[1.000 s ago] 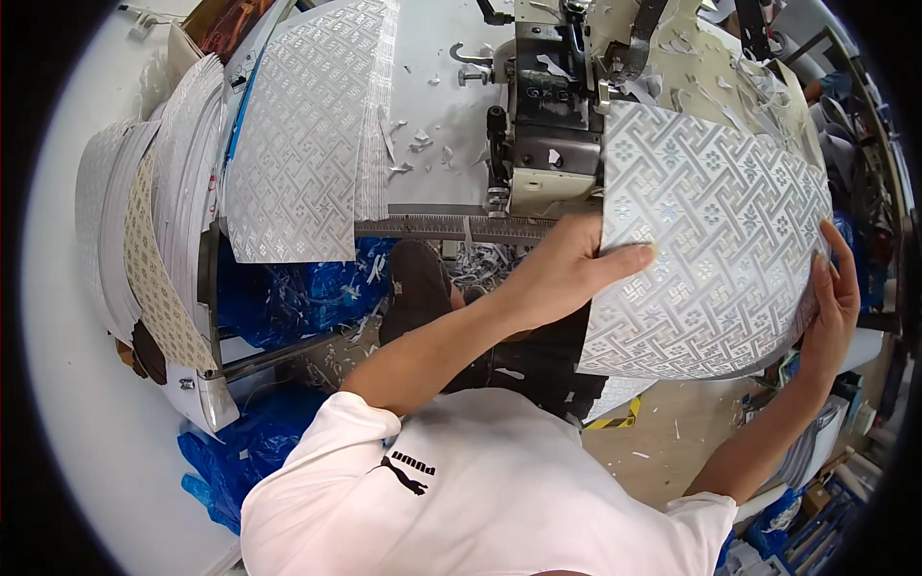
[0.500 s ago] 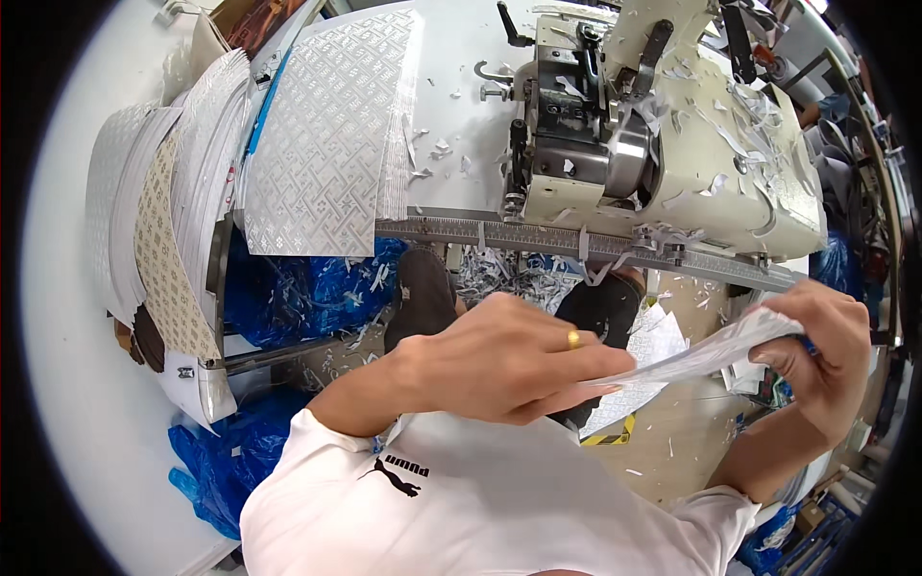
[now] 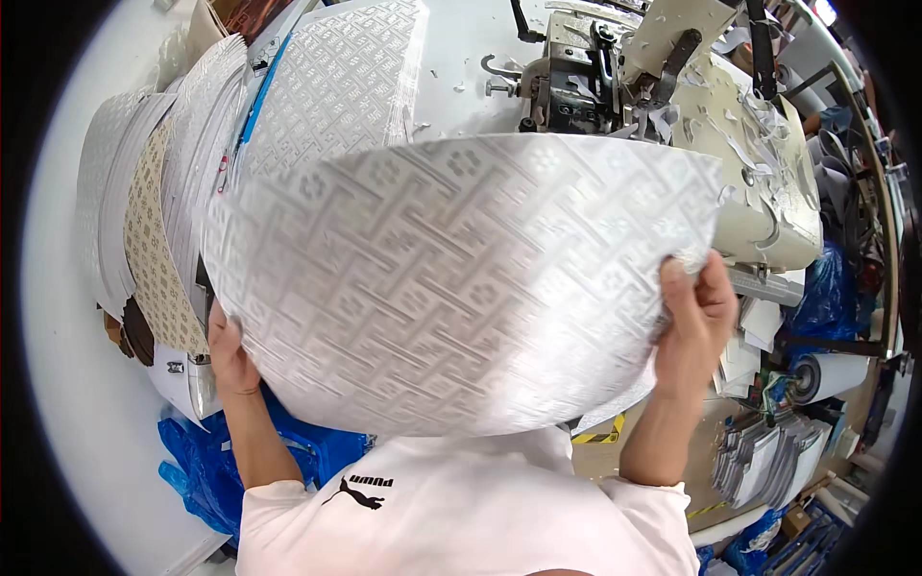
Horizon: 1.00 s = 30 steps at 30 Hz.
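A large white fabric panel (image 3: pixel 461 288) with an embossed geometric pattern is held spread out close in front of me, filling the middle of the view. My left hand (image 3: pixel 229 353) grips its lower left edge. My right hand (image 3: pixel 693 322) pinches its right edge, thumb on top. Behind the panel stands a cream industrial sewing machine (image 3: pixel 711 125), partly hidden by the fabric. The table under the panel is hidden.
A stack of the same patterned panels (image 3: pixel 336 86) lies on the white table at the upper left. More curved stacks, white and beige (image 3: pixel 144 250), stand at the left. Blue plastic bags (image 3: pixel 206 461) sit below them. Paper piles (image 3: pixel 759 461) lie on the floor at the lower right.
The panel, held edge-on and low at the right half a second ago, now faces me spread wide. My left hand has shifted from the middle to the panel's left edge.
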Tool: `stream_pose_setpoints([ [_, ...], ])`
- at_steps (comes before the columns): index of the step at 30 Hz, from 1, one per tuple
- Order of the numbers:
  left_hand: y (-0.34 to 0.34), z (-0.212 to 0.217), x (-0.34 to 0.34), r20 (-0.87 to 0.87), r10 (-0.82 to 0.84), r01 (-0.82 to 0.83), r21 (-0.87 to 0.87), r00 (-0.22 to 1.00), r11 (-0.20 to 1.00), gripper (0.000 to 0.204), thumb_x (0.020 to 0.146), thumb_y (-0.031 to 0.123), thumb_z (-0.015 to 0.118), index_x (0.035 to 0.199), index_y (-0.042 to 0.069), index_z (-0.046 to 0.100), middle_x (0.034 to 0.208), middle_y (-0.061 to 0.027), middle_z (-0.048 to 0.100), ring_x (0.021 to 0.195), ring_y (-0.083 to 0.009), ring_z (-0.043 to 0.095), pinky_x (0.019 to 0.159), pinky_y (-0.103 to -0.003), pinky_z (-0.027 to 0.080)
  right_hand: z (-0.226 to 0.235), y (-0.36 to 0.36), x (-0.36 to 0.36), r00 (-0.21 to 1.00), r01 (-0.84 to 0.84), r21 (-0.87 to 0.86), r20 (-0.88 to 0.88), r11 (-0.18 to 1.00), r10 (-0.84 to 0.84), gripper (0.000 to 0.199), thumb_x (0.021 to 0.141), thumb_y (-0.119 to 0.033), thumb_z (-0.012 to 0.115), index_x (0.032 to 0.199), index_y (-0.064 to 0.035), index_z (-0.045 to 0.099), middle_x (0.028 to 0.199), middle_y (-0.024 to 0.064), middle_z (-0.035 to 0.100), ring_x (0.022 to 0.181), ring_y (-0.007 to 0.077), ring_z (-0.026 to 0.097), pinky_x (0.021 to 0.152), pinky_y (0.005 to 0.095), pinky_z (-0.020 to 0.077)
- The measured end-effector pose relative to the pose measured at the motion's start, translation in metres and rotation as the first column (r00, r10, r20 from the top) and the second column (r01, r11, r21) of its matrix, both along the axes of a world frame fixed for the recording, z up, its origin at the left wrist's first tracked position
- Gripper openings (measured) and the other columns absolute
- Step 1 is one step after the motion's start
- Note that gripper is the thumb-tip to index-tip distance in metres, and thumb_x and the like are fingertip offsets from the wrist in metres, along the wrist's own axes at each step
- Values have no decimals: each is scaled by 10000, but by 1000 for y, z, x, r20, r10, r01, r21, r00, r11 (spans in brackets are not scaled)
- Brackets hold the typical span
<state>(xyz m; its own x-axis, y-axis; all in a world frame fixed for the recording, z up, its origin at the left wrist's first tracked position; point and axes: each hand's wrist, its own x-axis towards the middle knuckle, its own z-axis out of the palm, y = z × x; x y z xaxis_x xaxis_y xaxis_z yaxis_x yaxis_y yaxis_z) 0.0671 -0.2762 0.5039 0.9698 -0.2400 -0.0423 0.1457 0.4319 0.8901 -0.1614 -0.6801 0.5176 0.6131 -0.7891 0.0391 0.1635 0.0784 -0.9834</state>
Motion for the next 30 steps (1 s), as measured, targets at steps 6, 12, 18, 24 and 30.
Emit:
stream_pose_setpoints([
  [6,19,29,39,-10,-105,94,539,994,837,428,915,147,672,1281,-52,576,1173,-123,690,971,-196,687,909,-328,525,2,50,57,999,-39,-20,14,999,39,373,938,-2,637,1308,31,602,1030,53,702,845,68,619,728,176,453],
  [12,12,53,63,10,-161,132,523,987,842,416,917,140,674,1272,-54,578,1154,-129,694,954,-187,690,865,-311,542,14,32,64,954,-201,31,-219,979,203,410,938,-5,641,1348,-16,613,744,-89,568,595,-25,417,518,158,269],
  [18,-6,61,74,7,-189,153,562,982,813,412,925,147,675,1268,-57,574,1146,-139,691,915,-177,692,818,-283,551,6,30,71,974,-142,-29,-181,989,134,399,950,-40,639,1348,-15,608,710,-93,523,552,-5,335,485,197,259],
  [24,17,80,70,13,-153,113,613,988,782,437,949,116,626,1327,-72,511,1200,-168,665,971,-208,694,857,-309,561,6,37,108,972,-199,-60,-136,978,190,368,957,-53,642,1323,-25,631,710,-115,493,565,-21,338,494,184,240],
  [30,38,85,50,109,-42,-24,542,993,840,478,931,136,652,1335,-78,512,1216,-158,660,1023,-204,668,931,-327,517,17,42,90,934,-350,-233,-161,907,318,395,959,-34,622,1352,-3,597,899,-32,637,631,-24,397,527,169,301],
])
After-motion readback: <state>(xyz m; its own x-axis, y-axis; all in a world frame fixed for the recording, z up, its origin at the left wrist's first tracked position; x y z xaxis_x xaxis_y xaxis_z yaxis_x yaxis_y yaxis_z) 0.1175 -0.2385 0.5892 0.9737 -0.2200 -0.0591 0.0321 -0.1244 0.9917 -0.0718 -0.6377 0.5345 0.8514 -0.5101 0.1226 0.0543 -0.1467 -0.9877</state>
